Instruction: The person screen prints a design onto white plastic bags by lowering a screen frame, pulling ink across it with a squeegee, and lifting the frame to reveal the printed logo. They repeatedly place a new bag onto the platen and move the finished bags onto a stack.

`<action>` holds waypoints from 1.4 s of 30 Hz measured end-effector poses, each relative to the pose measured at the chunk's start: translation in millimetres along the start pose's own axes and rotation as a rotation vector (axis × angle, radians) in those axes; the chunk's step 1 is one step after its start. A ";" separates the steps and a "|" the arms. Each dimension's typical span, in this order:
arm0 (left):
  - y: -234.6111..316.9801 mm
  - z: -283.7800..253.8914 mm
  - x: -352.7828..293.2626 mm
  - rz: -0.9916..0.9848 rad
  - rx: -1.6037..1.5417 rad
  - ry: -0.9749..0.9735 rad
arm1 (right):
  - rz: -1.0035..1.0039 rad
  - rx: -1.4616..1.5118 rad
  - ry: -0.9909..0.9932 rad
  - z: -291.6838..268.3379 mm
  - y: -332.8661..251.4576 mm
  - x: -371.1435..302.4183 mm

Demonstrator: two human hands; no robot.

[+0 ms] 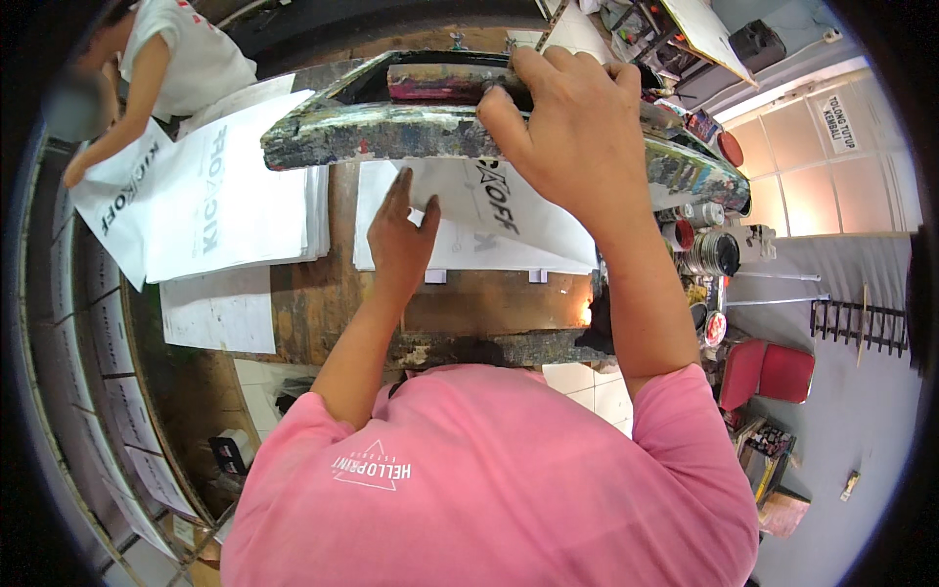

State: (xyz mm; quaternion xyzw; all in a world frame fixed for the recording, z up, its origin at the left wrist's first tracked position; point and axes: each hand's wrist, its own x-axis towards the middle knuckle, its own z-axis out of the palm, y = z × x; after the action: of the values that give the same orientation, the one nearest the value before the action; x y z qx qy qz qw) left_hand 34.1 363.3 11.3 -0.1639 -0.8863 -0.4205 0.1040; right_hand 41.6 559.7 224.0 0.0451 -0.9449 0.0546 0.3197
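A paint-crusted screen printing frame (pixel 377 134) is raised at a tilt above the table. My right hand (pixel 579 137) is closed over its near bar and the squeegee (pixel 435 82) lying inside it. Part of that grip is hidden behind my fingers. Below the frame, my left hand (pixel 403 235) has its fingers apart beside a white sheet (pixel 509 223) with dark printed lettering. That sheet is curled up and lies over other white sheets. Whether my left fingertips touch it, I cannot tell.
A thick stack of printed white sheets (pixel 245 230) sits left on the worn table (pixel 337 293). Beyond it, another person (pixel 161 64) handles a printed sheet. Ink jars and cans (pixel 709 252) crowd the right side. A red chair (pixel 768 374) stands farther right.
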 end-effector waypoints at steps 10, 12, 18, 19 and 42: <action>-84.8 -145.4 -8.8 -0.383 -0.359 0.178 | 0.032 0.000 -0.053 -14.9 4.9 29.0; -131.4 -188.5 -7.2 -0.339 -0.164 0.234 | 0.028 0.003 -0.040 -9.3 -1.4 24.7; -242.3 -287.3 17.7 -0.463 -0.145 0.223 | 0.051 -0.049 -0.085 -9.8 -12.1 3.4; -260.3 -300.9 23.8 -0.477 -0.096 0.231 | 0.061 -0.060 -0.118 -11.7 -14.2 1.4; -99.5 -36.5 -148.3 -1.237 -1.484 -0.324 | -0.013 0.276 -0.629 118.4 -32.3 -269.7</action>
State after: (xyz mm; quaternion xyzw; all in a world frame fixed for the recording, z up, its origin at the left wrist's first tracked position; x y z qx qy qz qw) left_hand 135.3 245.8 -84.5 0.2502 -0.3298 -0.8239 -0.3872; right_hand 188.0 525.7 -31.4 0.1087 -0.9806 0.1630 0.0039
